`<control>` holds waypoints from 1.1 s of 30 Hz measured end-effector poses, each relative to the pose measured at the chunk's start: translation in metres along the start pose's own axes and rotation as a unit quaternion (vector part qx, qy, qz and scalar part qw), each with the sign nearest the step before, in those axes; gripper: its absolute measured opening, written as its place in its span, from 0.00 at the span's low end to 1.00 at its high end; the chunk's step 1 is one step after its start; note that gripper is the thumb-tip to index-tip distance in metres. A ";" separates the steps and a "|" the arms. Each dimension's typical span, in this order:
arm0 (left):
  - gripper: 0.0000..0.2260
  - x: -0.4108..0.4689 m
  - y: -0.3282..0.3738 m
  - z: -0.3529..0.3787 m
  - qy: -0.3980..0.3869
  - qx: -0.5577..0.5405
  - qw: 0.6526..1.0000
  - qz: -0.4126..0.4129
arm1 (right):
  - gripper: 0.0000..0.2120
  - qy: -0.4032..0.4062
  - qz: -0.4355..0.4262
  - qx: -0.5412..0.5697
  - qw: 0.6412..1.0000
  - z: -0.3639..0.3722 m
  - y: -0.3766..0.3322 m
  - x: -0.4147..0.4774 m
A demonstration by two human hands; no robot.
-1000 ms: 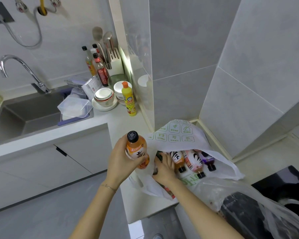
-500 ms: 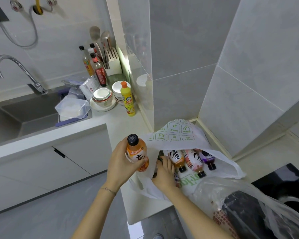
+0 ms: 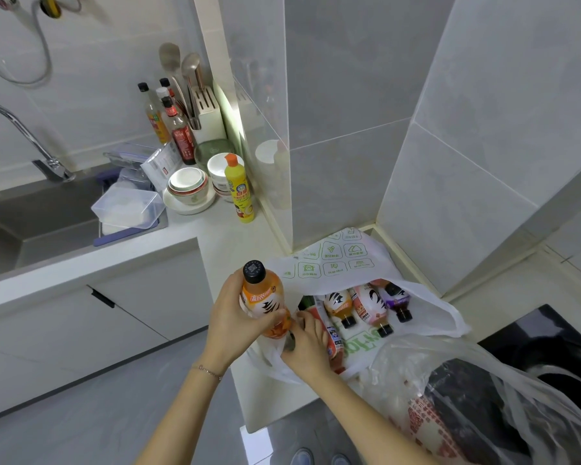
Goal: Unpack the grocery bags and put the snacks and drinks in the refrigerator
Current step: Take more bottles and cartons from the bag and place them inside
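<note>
While our left hand wraps its fingers round an upright orange drink bottle above the counter edge, unpacking looks under way: our right hand sits in the mouth of the white grocery bag, fingers bent over a red-labelled item, though we cannot tell if it grips. Three more bottles lie deeper in. The next lift likely calls for a pull toward us, since the tiled wall hems the bag behind and a clear plastic bag crowds its right.

A white kitchen counter, yellow soap bottle standing by the wall, bowls stacked on a plate beside it, white shopping bag lying open, clear bag touching it
</note>
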State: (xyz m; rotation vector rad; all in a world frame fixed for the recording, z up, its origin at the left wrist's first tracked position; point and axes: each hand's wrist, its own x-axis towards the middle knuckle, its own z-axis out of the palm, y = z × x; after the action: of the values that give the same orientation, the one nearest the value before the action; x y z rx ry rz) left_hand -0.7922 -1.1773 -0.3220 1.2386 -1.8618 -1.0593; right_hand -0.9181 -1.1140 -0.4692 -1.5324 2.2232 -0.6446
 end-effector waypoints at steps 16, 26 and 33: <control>0.34 -0.004 -0.004 0.015 -0.083 -0.013 0.996 0.001 | 0.15 0.038 0.113 0.318 0.941 -0.039 0.026 0.002; 0.29 -0.014 -0.013 0.023 -0.063 0.080 0.994 0.036 | 0.23 -0.003 0.070 0.034 0.997 -0.038 0.035 0.009; 0.31 -0.008 -0.023 0.011 -0.024 0.081 0.996 0.030 | 0.24 0.002 0.101 0.004 0.995 -0.024 0.026 0.008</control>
State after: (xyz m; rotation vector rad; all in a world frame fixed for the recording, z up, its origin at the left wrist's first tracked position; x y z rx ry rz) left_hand -0.7894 -1.1722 -0.3485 1.2506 -2.0423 -0.9274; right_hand -0.9533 -1.1103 -0.4643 -1.2817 2.3355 -0.5953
